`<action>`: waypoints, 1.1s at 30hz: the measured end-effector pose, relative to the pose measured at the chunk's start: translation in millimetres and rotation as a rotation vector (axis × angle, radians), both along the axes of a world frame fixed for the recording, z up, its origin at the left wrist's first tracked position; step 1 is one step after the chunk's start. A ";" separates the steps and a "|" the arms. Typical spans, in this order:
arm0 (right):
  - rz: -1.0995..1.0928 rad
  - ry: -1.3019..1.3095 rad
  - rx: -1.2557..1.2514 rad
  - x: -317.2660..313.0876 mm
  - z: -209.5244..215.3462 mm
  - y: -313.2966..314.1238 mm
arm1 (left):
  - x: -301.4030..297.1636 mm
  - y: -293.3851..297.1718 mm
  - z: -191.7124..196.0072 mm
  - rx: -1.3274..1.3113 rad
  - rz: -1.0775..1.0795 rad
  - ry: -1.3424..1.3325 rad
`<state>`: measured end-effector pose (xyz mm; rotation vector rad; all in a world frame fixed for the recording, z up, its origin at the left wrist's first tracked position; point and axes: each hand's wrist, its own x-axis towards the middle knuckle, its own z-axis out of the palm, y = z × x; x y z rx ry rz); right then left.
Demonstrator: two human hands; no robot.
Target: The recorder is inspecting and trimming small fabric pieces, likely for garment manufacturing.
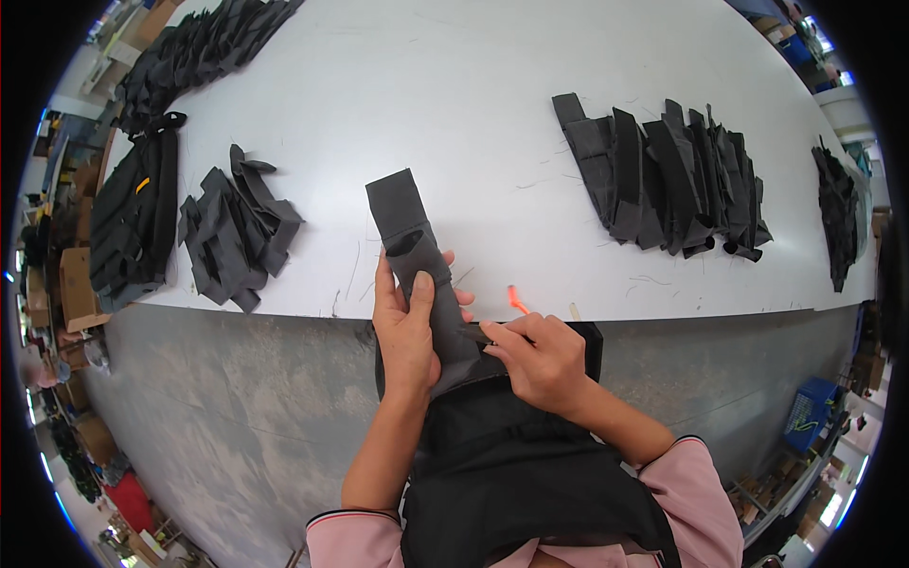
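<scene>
We are holding a long dark fabric strip [417,256] over the near edge of the white tabletop [454,85], our left hand [409,327] wrapping closed around its middle while our right hand [540,358] is pinching its lower end with curled fingers. We seem to be folding or aligning the piece (its far end is lying on the tabletop). Finished-looking black pieces are lying in a stack toward the right edge [672,180] and a pile toward the left [237,232]. The next move probably calls for keeping the edges matched.
</scene>
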<state>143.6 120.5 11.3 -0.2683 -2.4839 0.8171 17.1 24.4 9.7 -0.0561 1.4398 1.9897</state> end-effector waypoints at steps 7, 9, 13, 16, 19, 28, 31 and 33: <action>-0.043 0.061 -0.063 10.6 -5.5 4.0 | -0.1 1.4 -0.4 0.010 -0.036 -0.052; -0.013 0.028 -0.079 5.5 -0.7 4.4 | -0.7 1.0 -0.6 0.011 -0.031 -0.048; 0.010 -0.052 -0.070 5.1 4.1 5.5 | 0.1 -1.2 -2.7 0.034 -0.033 -0.059; 0.043 -0.075 -0.109 5.7 13.4 5.1 | -0.4 -3.9 -3.0 0.077 -0.036 -0.069; 0.110 -0.210 -0.074 -3.7 12.9 6.0 | 2.5 -2.5 -2.4 0.106 -0.040 -0.059; 0.211 -0.118 0.022 -8.4 2.9 1.4 | 3.2 -4.8 -2.7 0.136 -0.094 -0.107; 0.141 -0.062 -0.042 -0.7 -3.5 2.3 | 1.3 -5.1 -1.5 0.115 -0.097 -0.201; 0.076 -0.064 -0.230 -5.1 0.0 6.5 | -1.9 -10.6 -12.1 0.165 -0.115 -0.295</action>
